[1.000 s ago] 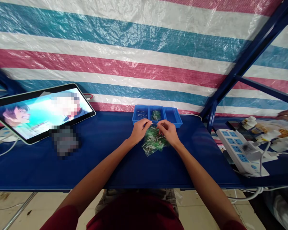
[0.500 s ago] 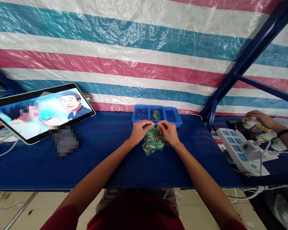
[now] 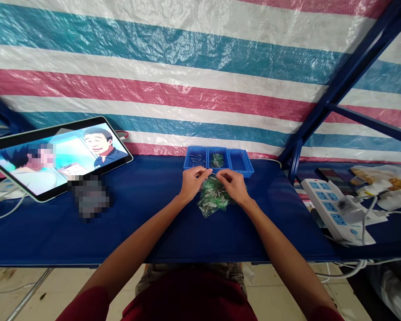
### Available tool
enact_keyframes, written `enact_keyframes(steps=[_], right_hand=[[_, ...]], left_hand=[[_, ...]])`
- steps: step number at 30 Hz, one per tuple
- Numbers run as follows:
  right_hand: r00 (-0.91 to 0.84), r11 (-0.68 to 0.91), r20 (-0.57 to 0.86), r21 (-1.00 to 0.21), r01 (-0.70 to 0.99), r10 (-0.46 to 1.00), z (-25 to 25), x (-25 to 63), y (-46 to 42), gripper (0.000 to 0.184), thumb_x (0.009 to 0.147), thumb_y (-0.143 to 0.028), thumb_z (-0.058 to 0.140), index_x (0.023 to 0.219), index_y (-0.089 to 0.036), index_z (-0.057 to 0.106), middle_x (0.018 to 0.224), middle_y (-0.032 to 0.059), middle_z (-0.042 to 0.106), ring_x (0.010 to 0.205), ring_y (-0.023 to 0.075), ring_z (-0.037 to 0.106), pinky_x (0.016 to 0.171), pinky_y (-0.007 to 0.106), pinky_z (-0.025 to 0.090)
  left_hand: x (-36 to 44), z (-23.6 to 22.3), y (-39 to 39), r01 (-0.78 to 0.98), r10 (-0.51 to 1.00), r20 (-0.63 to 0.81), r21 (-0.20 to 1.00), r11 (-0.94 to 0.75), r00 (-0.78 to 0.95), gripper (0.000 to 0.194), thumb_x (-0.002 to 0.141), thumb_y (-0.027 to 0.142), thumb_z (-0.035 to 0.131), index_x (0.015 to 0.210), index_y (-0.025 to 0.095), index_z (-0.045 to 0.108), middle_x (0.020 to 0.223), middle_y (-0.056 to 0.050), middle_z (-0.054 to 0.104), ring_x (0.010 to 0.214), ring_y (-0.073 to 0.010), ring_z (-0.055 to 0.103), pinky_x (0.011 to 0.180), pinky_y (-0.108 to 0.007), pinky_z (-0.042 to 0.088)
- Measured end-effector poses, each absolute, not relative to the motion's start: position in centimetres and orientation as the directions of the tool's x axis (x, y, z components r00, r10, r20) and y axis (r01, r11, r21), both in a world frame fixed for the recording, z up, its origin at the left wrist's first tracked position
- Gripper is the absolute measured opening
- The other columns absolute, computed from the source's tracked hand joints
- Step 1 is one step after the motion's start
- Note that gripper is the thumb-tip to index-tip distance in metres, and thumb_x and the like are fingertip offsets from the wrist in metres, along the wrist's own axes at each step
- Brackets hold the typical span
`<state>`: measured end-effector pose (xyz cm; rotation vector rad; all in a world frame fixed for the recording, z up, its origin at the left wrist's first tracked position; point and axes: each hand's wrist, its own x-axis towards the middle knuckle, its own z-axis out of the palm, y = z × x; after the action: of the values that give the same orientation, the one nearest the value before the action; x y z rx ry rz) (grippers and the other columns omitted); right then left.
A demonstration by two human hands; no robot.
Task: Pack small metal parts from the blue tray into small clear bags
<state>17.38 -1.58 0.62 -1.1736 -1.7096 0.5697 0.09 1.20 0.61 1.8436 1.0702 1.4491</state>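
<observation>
My left hand (image 3: 193,181) and my right hand (image 3: 231,185) meet above a heap of small green circuit boards with metal pins (image 3: 212,198) on the blue table (image 3: 147,223). Both hands have their fingers pinched together. The left pinches something thin near its fingertips, too small to name. The right pinches one green board from the heap. Just behind the hands stands a blue tray with three compartments (image 3: 241,163): metal pins lie in the left one, green boards in the middle one.
A tablet (image 3: 53,154) playing a cartoon leans at the left, with a blurred object (image 3: 89,196) in front of it. A white power strip (image 3: 336,211) with cables and plugs lies at the right. A striped tarp (image 3: 187,67) hangs behind the table.
A co-worker's hand at the far right has withdrawn out of view. My two hands have stayed over the heap, with only their fingers shifting slightly.
</observation>
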Motion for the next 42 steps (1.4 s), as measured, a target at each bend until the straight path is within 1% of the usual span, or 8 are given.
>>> enact_keyframes(steps=[9, 13, 18, 22, 28, 32, 38, 42], right_hand=[[-0.115, 0.425, 0.433, -0.738, 0.523, 0.894, 0.9, 17.4, -1.6, 0.032, 0.092, -0.043, 0.044, 0.077, -0.019, 0.060, 0.062, -0.0007, 0.054, 0.058, 0.0139, 0.050, 0.060, 0.025, 0.039], [-0.073, 0.384, 0.412, -0.751, 0.537, 0.908, 0.7, 17.4, -1.4, 0.036, 0.092, -0.045, 0.043, 0.074, -0.019, 0.061, 0.056, -0.0016, 0.051, 0.052, 0.0135, 0.048, 0.056, 0.025, 0.036], [0.034, 0.356, 0.441, -0.765, 0.536, 0.897, 0.9, 17.6, -1.5, 0.040, 0.092, -0.048, 0.044, 0.075, -0.018, 0.064, 0.056, -0.0011, 0.055, 0.051, 0.0130, 0.047, 0.054, 0.025, 0.035], [0.090, 0.336, 0.443, -0.784, 0.522, 0.892, 1.1, 17.7, -1.6, 0.040, 0.091, -0.048, 0.044, 0.075, -0.018, 0.064, 0.057, -0.0007, 0.055, 0.052, 0.0132, 0.048, 0.054, 0.025, 0.035], [-0.061, 0.403, 0.428, -0.784, 0.472, 0.902, 0.8, 17.6, -1.5, 0.026, 0.087, -0.040, 0.054, 0.094, -0.019, 0.067, 0.070, 0.0002, 0.062, 0.053, 0.0119, 0.047, 0.056, 0.025, 0.039], [-0.135, 0.436, 0.426, -0.768, 0.469, 0.895, 0.5, 17.4, -1.5, 0.023, 0.087, -0.039, 0.054, 0.088, -0.019, 0.066, 0.079, 0.0026, 0.065, 0.056, 0.0125, 0.050, 0.058, 0.026, 0.041], [-0.175, 0.459, 0.428, -0.768, 0.446, 0.887, 0.5, 17.3, -1.6, 0.024, 0.088, -0.041, 0.054, 0.090, -0.020, 0.065, 0.080, 0.0019, 0.064, 0.058, 0.0123, 0.051, 0.059, 0.025, 0.041], [-0.120, 0.453, 0.459, -0.739, 0.499, 0.880, 0.7, 17.4, -1.6, 0.031, 0.092, -0.044, 0.046, 0.081, -0.019, 0.062, 0.069, 0.0008, 0.059, 0.059, 0.0133, 0.051, 0.060, 0.025, 0.039]], left_hand=[[0.3, 1.1, 0.7, 0.220, 0.832, 0.533, 0.802, -0.555, 0.153, 0.029, 0.082, 0.044, 0.065, 0.086, 0.017, 0.075, 0.089, -0.006, 0.075, 0.078, -0.0204, 0.069, 0.072, -0.031, 0.057], [0.4, 1.2, 0.6, 0.122, 0.835, 0.504, 0.835, -0.536, 0.221, 0.032, 0.089, 0.043, 0.056, 0.095, 0.016, 0.070, 0.095, -0.008, 0.074, 0.086, -0.0201, 0.070, 0.071, -0.028, 0.057], [-0.1, 1.3, 1.0, 0.223, 0.805, 0.524, 0.780, -0.584, 0.277, 0.036, 0.094, 0.043, 0.045, 0.101, 0.016, 0.067, 0.085, -0.006, 0.070, 0.071, -0.0148, 0.065, 0.065, -0.025, 0.052], [-0.5, 1.3, 1.3, 0.353, 0.764, 0.577, 0.678, -0.645, 0.288, 0.031, 0.090, 0.044, 0.053, 0.095, 0.018, 0.068, 0.072, -0.003, 0.066, 0.062, -0.0136, 0.059, 0.061, -0.025, 0.046], [-0.5, 1.6, 1.1, 0.313, 0.811, 0.500, 0.751, -0.581, 0.304, 0.026, 0.087, 0.045, 0.058, 0.091, 0.020, 0.052, 0.056, 0.006, 0.057, 0.050, -0.0098, 0.051, 0.055, -0.021, 0.039], [-0.5, 1.7, 1.0, 0.315, 0.805, 0.494, 0.746, -0.586, 0.328, 0.025, 0.087, 0.044, 0.056, 0.088, 0.020, 0.048, 0.052, 0.009, 0.052, 0.045, -0.0082, 0.046, 0.051, -0.019, 0.035], [-0.3, 1.6, 0.9, 0.289, 0.811, 0.481, 0.767, -0.573, 0.333, 0.025, 0.087, 0.043, 0.057, 0.091, 0.019, 0.051, 0.048, 0.009, 0.048, 0.041, -0.0077, 0.045, 0.048, -0.019, 0.036], [-0.4, 1.5, 1.0, 0.216, 0.813, 0.493, 0.796, -0.565, 0.310, 0.030, 0.087, 0.044, 0.057, 0.098, 0.017, 0.059, 0.061, 0.002, 0.063, 0.052, -0.0113, 0.058, 0.054, -0.021, 0.046]])
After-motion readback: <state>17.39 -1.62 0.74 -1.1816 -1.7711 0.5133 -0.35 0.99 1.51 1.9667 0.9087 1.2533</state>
